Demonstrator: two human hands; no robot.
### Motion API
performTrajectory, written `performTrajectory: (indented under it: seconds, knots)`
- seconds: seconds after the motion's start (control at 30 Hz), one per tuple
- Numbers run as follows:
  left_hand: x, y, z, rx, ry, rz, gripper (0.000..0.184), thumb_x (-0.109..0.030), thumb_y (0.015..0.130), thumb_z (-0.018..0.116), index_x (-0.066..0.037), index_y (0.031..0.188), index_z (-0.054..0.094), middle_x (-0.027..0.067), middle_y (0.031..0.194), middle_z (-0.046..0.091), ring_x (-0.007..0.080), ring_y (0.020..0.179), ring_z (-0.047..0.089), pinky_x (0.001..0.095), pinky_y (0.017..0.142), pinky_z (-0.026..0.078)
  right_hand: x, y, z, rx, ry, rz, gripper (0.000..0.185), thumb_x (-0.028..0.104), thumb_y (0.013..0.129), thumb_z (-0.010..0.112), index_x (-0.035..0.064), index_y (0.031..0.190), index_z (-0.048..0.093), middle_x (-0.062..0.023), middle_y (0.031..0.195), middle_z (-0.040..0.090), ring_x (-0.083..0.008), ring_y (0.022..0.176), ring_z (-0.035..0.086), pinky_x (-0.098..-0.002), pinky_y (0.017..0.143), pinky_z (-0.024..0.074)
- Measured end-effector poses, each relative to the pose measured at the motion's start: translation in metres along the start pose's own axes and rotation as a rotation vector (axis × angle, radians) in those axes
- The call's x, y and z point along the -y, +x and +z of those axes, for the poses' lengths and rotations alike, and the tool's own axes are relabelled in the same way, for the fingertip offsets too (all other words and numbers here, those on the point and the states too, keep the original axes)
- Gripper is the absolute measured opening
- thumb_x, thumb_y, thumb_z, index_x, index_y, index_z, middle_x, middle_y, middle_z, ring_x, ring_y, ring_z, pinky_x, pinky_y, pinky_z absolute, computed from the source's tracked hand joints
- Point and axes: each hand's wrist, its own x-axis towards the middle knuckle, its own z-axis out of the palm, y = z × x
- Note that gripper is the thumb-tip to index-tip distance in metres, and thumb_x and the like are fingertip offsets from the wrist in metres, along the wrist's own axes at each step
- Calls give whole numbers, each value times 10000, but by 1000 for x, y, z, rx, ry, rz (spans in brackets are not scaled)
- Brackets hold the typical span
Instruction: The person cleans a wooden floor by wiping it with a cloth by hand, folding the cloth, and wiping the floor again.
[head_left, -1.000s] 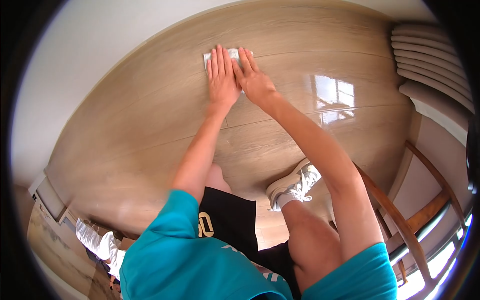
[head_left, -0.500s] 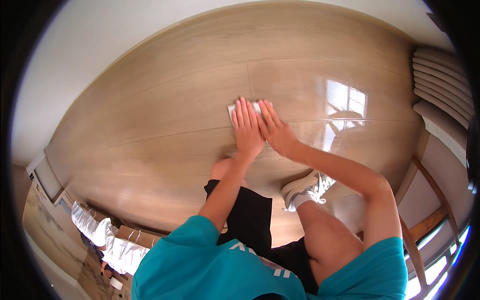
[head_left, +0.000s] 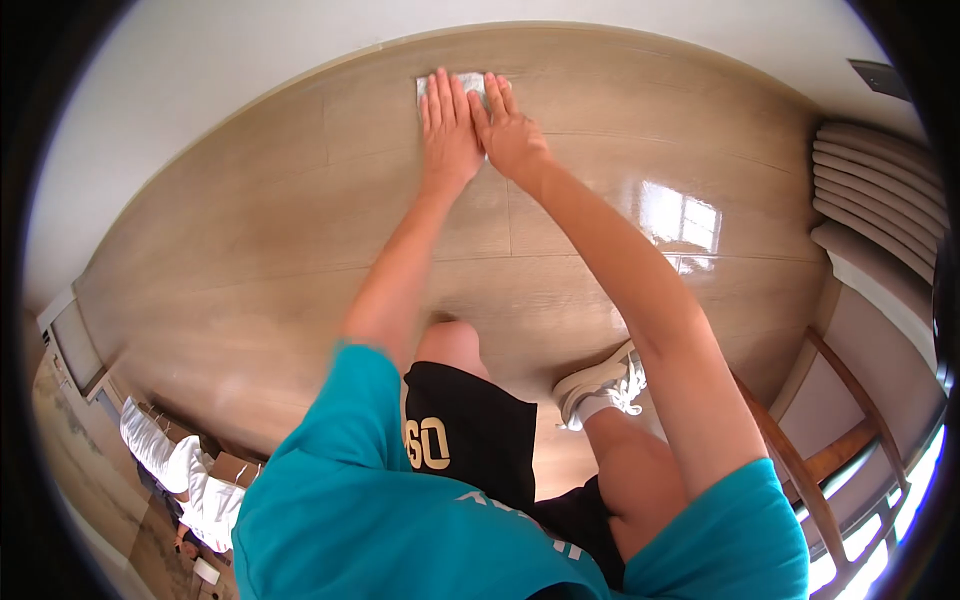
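Note:
A small white cloth [head_left: 471,83], perhaps a wipe, lies flat on the wood-look floor [head_left: 250,210] close to the far wall. My left hand [head_left: 450,138] presses on it, palm down, with fingers stretched forward. Beside it, my right hand [head_left: 511,138] also lies flat, covering the cloth's right part, its thumb side against the left hand. Both arms reach far forward. Most of the cloth is hidden under the hands.
A pale wall [head_left: 250,70] borders the floor ahead. Grey folded fabric [head_left: 870,185] hangs or lies at the right, above a wooden chair [head_left: 835,450]. My shoe [head_left: 598,385] is planted on the floor. White fabric [head_left: 205,495] and a cardboard box [head_left: 232,468] are at lower left.
Both hands have slid the cloth forward and slightly left across the floor, from mid-floor to near the wall. My arms are now more stretched out.

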Motion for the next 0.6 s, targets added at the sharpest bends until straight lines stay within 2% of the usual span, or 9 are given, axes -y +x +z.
performTrajectory:
  seconds: [0.07,0.27,0.37,0.4,0.43,0.47,0.53,0.57,0.6]
  knots:
    - [-7,-29,-1,16,31,-42,727,-282,1048,468,70,1608,166,261,1707,86,384,1596,66,515,1287,81,12,-23,-1,69,-1,6,756,22,966,571,23,1629,208,-276,1692,133,-431,1577,135,-326,1070,535]
    - [-76,-176,-8,92,-39,-208,722,-277,1051,443,111,1592,165,301,1691,107,458,1579,76,565,1269,78,40,-162,37,-100,131,-205,672,36,898,611,-8,1539,415,-304,1653,234,-449,1549,230,-325,1004,573]
    - [-135,-267,0,247,-6,-344,746,-272,1058,423,144,1582,94,330,1683,37,487,1572,20,583,1263,44,51,-244,55,-45,174,-275,625,88,909,593,-21,1508,455,-305,1645,261,-446,1549,238,-358,1095,505]
    - [-149,-286,1,276,-3,-371,753,-274,1061,416,151,1580,74,341,1679,18,496,1569,3,589,1261,28,51,-267,59,-23,180,-313,602,112,920,579,-25,1496,470,-302,1646,266,-441,1551,238,-372,1151,437]
    - [-156,-289,-4,277,-6,-369,753,-274,1061,416,151,1580,74,341,1679,18,496,1569,3,589,1261,28,48,-276,59,0,180,-349,581,136,931,565,-29,1483,485,-299,1647,271,-436,1553,238,-387,1208,370]
    - [-163,-290,-5,276,-43,-402,750,-277,1063,410,156,1576,76,348,1676,21,502,1567,-2,595,1257,16,44,-277,62,2,173,-348,581,136,931,565,-29,1483,485,-299,1647,271,-436,1553,238,-387,1208,370]
    - [-171,-287,-4,276,-79,-444,748,-280,1065,404,162,1573,77,355,1672,24,508,1565,-6,600,1254,4,36,-272,58,-23,162,-418,568,168,947,549,-29,1477,499,-289,1646,288,-427,1554,242,-410,1271,236]
    - [-168,-283,-4,261,-82,-435,744,-265,1057,415,164,1571,91,358,1671,31,508,1565,-3,597,1254,0,36,-269,56,-24,168,-420,568,168,947,549,-29,1477,499,-289,1646,288,-427,1554,242,-410,1271,236]
    - [-164,-282,-4,252,-82,-424,740,-251,1050,427,167,1568,104,361,1670,37,508,1565,-1,593,1255,-4,35,-265,49,-17,150,-423,579,134,939,554,-35,1488,483,-289,1646,285,-423,1548,264,-388,1208,344]
